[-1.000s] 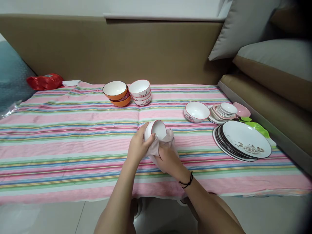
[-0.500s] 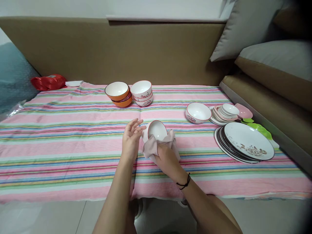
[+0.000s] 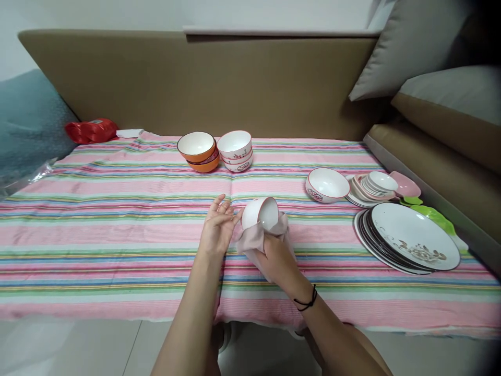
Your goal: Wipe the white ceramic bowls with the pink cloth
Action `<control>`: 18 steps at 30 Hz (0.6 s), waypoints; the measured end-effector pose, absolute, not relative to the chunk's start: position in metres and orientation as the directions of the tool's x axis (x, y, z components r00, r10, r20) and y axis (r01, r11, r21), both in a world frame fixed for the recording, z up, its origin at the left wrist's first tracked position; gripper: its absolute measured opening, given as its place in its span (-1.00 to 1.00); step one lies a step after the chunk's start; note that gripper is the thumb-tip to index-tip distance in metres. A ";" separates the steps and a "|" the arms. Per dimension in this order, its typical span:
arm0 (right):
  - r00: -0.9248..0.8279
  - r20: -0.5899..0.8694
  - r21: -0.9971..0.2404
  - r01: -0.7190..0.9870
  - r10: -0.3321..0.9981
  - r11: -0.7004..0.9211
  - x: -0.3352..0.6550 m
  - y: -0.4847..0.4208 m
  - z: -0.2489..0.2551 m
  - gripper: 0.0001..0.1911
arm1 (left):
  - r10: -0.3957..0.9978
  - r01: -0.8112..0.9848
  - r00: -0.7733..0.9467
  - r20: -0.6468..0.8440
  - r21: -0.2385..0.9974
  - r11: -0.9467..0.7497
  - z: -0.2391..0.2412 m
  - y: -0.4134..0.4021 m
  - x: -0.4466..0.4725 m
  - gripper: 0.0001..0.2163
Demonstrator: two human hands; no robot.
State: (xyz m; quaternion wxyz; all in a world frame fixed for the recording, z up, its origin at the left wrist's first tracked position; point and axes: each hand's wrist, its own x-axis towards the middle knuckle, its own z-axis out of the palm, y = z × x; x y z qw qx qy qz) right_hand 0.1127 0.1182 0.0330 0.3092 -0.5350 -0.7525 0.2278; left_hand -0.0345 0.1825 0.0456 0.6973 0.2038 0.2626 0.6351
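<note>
One empty bowl [image 3: 259, 211] sits clamped, with cloth [image 3: 250, 241], in right hand [image 3: 276, 257] (left hand [image 3: 217, 228] spread).

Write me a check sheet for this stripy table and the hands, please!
Surface: striped cloth lies flat, with its front edge hanging over.
Job's things: small white bowl, tipped on its side, cradled in a pink cloth.
Clutter: orange bowls and white bowls stacked at the back; single bowl, small dishes, large plates and green dish at the right.
Hands: left hand open, fingers beside the bowl; right hand grips the pink cloth under the bowl.
Cables: nothing seen.
Surroundings: tan backrest, grey cushions, red bag at far left.
</note>
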 end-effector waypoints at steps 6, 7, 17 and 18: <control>-0.227 0.199 -0.700 0.648 0.954 0.300 0.115 0.118 0.033 -0.80 | 0.991 -0.821 0.078 -0.108 0.557 0.125 0.051 0.178 -0.035 -0.62; -0.233 0.190 -0.691 0.659 0.954 0.298 0.116 0.118 0.032 -0.80 | 0.993 -0.837 0.073 -0.096 0.536 0.113 0.052 0.177 -0.034 -0.63; -0.239 0.202 -0.659 0.684 0.950 0.312 0.113 0.120 0.022 -0.85 | 0.987 -0.918 0.159 -0.018 0.366 0.154 0.063 0.160 -0.032 -0.61; -0.239 0.202 -0.666 0.677 0.950 0.312 0.113 0.120 0.023 -0.83 | 0.985 -0.921 0.169 -0.017 0.354 0.164 0.063 0.160 -0.032 -0.60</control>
